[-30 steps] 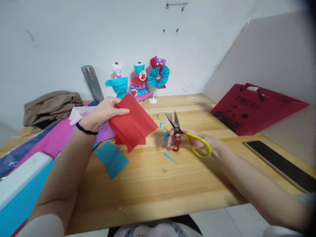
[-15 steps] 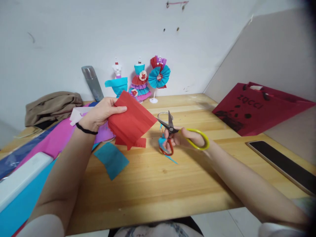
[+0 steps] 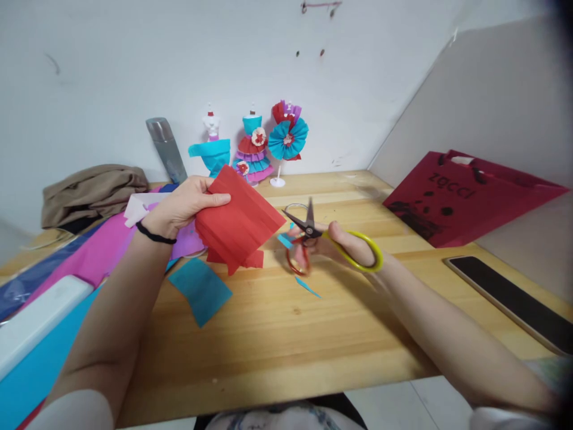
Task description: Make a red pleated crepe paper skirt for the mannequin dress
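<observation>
My left hand (image 3: 190, 200) pinches a folded piece of red crepe paper (image 3: 244, 218) by its upper left part, thumb on top. In my right hand (image 3: 329, 242) is a pair of scissors (image 3: 308, 230) with one yellow and one red handle. The blades stand apart, just right of the red paper's right corner, and do not touch it. Another red scrap (image 3: 254, 259) lies on the table below the held paper. A teal paper square (image 3: 201, 292) rests nearer to me. Small blue scraps (image 3: 307, 288) lie under and near my right hand.
Three small dress forms stand by the wall, one with a blue paper flower (image 3: 289, 139). A grey bottle (image 3: 165, 149) and a brown cloth (image 3: 94, 194) are at the back left. At right are a red paper bag (image 3: 447, 203) and a phone (image 3: 505, 298). Coloured paper covers the left.
The scissors have turned slightly, and their blades remain apart. My right hand has shifted a little, uncovering more of a blue scrap beneath it. My left hand keeps hold of the red paper.
</observation>
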A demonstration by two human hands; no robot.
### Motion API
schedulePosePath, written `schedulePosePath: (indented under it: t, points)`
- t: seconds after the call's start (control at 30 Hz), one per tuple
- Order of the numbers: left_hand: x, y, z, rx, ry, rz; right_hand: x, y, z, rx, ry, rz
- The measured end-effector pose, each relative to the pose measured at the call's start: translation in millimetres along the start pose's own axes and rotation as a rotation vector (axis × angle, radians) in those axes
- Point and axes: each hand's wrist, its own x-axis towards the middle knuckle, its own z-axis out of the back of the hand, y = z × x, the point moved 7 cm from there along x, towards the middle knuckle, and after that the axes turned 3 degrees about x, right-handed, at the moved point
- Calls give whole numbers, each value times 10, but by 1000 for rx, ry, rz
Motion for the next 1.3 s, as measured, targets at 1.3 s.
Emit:
schedulePosePath:
  t: [1.3]
  points:
    - [140, 209, -80, 5, -11, 42, -54, -205, -116, 127, 44, -71]
